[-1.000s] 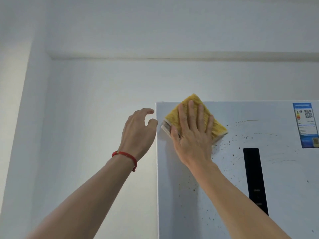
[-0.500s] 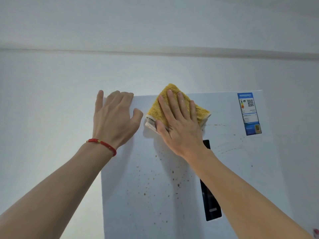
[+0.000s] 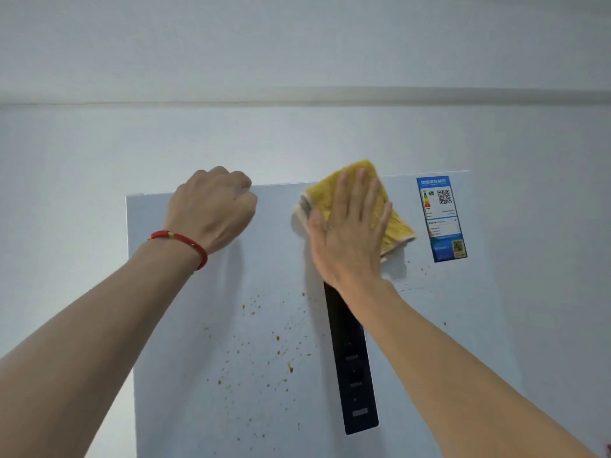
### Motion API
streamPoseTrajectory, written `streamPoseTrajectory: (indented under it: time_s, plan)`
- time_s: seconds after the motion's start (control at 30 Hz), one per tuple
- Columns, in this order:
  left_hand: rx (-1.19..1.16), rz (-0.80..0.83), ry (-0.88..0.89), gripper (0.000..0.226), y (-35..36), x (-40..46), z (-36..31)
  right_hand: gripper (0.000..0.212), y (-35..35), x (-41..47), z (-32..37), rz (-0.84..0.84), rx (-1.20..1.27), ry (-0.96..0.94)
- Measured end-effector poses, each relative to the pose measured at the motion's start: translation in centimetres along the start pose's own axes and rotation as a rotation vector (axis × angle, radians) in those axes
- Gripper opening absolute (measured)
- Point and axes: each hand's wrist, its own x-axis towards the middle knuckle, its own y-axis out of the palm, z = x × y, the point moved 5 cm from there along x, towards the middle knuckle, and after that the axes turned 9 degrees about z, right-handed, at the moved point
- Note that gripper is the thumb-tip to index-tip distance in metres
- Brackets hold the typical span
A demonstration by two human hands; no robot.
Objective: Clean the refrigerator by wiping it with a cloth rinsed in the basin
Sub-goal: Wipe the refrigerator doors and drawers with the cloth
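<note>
The white refrigerator door [image 3: 185, 325] fills the lower middle of the view, speckled with orange-brown spots [image 3: 277, 338]. A folded yellow cloth [image 3: 396, 226] lies flat against the door near its top edge. My right hand [image 3: 350, 233] presses on the cloth with straight fingers. My left hand [image 3: 211, 213], with a red bracelet on its wrist, has its fingers curled over the door's top edge, left of the cloth.
A black control strip [image 3: 353, 365] runs down the door below my right hand. A blue energy label [image 3: 441, 219] is stuck at the door's upper right. White wall and ceiling [image 3: 297, 61] lie behind and above the refrigerator.
The cloth and my right hand slid right along the top of the door, toward the blue label. My left hand went from lying flat on the door to hooking its fingers over the top edge.
</note>
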Motion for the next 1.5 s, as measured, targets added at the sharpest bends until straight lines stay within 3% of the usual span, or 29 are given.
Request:
streamPoseTrajectory:
  time_s: [0.1,0.2,0.37,0.47,0.6,0.67,0.77,0.9,0.97,1.03,1.17,1.3,1.4,1.5]
  plan:
    - [-0.002,-0.003,0.029,0.04,1.2,1.2,-2.3,0.075,0.9,-1.2,2.9,0.074,-0.115,-0.382]
    - [0.004,-0.021,0.089,0.038,2.4,1.4,-4.5,0.076,-0.4,-0.7,-1.5,0.104,-0.199,-0.512]
    - [-0.003,-0.064,0.104,0.029,2.9,1.0,-5.8,0.077,-3.9,2.4,-12.4,0.101,-0.109,-0.178]
    - [0.012,-0.071,0.086,0.047,2.9,1.1,-5.5,0.078,-4.8,3.3,-16.8,0.11,-0.006,0.002]
    - [0.019,-0.066,0.079,0.035,2.9,0.9,-5.4,0.075,-4.8,1.9,-20.3,0.068,0.148,0.283]
    - [0.014,-0.064,0.069,0.045,2.9,1.2,-5.4,0.078,-4.1,0.4,-19.3,0.046,0.137,0.326]
    - [-0.008,-0.071,0.041,0.044,3.1,1.0,-5.7,0.074,-2.5,-1.7,-14.3,0.1,0.066,0.193]
    - [-0.032,-0.06,0.048,0.037,2.9,0.5,-5.8,0.076,-1.6,-1.3,-5.3,0.172,-0.065,-0.265]
    - [-0.061,-0.028,0.064,0.054,2.6,0.6,-5.4,0.078,-1.9,-0.8,-4.4,0.176,-0.155,-0.448]
    - [-0.106,0.048,0.065,0.062,2.4,0.6,-5.1,0.078,-2.8,0.0,-7.6,0.146,-0.159,-0.384]
    - [-0.257,0.273,0.129,0.069,1.0,-0.2,-3.6,0.079,-3.9,0.7,-16.3,0.149,-0.01,0.039]
    - [-0.135,0.158,0.068,0.064,-1.2,-1.4,1.2,0.078,-2.9,-0.1,-14.8,0.109,0.07,0.244]
    - [-0.111,0.04,-0.01,0.055,-2.7,-3.3,4.2,0.077,-1.7,-0.5,-8.5,0.09,0.016,0.101]
    - [-0.194,0.022,-0.052,0.045,-3.4,-4.3,6.5,0.077,0.1,-1.6,-0.5,0.1,-0.036,-0.113]
